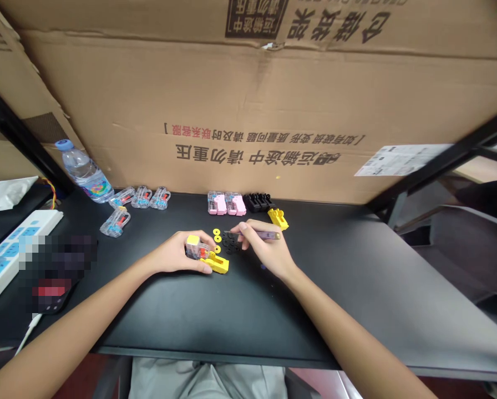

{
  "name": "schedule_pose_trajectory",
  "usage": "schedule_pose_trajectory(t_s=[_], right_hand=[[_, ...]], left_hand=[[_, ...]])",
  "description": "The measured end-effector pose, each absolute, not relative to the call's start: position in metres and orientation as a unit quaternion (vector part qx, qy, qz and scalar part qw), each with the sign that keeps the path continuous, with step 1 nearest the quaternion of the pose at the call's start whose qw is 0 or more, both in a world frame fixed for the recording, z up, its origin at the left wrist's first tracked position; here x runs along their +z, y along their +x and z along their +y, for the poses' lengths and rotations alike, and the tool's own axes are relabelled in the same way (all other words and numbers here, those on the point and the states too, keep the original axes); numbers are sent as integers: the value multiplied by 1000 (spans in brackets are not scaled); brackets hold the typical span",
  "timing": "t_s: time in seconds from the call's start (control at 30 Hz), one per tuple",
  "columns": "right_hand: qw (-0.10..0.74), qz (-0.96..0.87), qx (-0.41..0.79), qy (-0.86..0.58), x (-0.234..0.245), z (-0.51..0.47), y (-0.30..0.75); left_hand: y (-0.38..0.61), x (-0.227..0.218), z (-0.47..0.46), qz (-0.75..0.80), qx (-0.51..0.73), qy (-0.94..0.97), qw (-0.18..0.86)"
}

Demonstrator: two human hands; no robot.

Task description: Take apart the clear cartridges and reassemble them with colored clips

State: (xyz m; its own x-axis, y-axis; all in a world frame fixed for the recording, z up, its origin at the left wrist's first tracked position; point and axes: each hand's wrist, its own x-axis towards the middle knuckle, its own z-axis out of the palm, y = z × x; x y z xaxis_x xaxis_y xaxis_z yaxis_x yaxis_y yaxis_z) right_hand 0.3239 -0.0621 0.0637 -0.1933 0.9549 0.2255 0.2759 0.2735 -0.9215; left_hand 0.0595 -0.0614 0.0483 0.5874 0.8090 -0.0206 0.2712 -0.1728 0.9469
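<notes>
Near the middle of the bench point(215, 327), a clear plastic piece with a yellow cap point(193, 250) sits in the left hand point(172, 256), thumb and fingers clamped around it. A yellow part point(218, 265) meets its right end; whether joined or merely overlapping cannot be told. The low hold probably lets the bench help steady both.

Right hand point(270, 252): grip pinched together on a slim pen-like tool point(267, 235), its thin end pointing left over the black rings point(231, 244). The pencil-style hold presumably favours fine control. Yellow rings point(217, 239) lie in a line just left of the black ones; the gap between the hands seems chosen for short reach.

Farther out, pink-and-clear pieces point(219, 205), black parts point(257, 201) and another yellow part point(278, 219) lie toward the cardboard point(265, 94), likely to spare working room. More clear pieces point(142, 197) are grouped beside a water bottle point(86, 174).
</notes>
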Motion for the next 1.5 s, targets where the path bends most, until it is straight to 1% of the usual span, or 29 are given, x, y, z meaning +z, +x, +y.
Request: schedule_pose_trajectory(t_s=[0.1, 0.27, 0.4, 0.53, 0.63, 0.73, 0.83, 0.97, 1.03, 1.2, 1.33, 1.5], right_hand=[[400, -724, 364, -428, 60, -63, 323], [342, -794, 330, -380, 57, -65, 321], [327, -800, 324, -385, 54, -61, 325], [332, -797, 330, -382, 55, -62, 324], [327, -802, 332, -373, 54, -63, 322], [329, -803, 313, -387, 52, -61, 325], [349, -791, 296, -406, 52, -58, 329], [389, -769, 295, -412, 55, -58, 328], [404, -767, 296, -402, 57, -61, 325], [411, -789, 305, -340, 59, -69, 314], [398, -801, 316, -315, 58, -73, 309], [393, -807, 320, -305, 59, -74, 309]], left_hand=[[57, 49, -61, 369, 227, 727, 533], [55, 48, -60, 355, 233, 747, 511], [54, 48, -60, 354, 233, 746, 513], [51, 51, -58, 364, 228, 725, 539], [48, 54, -54, 380, 285, 697, 537], [48, 56, -50, 420, 382, 659, 493], [47, 56, -48, 461, 440, 658, 401], [45, 53, -48, 453, 450, 736, 228], [44, 51, -48, 424, 440, 772, 174], [43, 47, -50, 361, 400, 832, 130], [42, 48, -51, 330, 380, 855, 130], [43, 52, -52, 330, 360, 862, 137]])
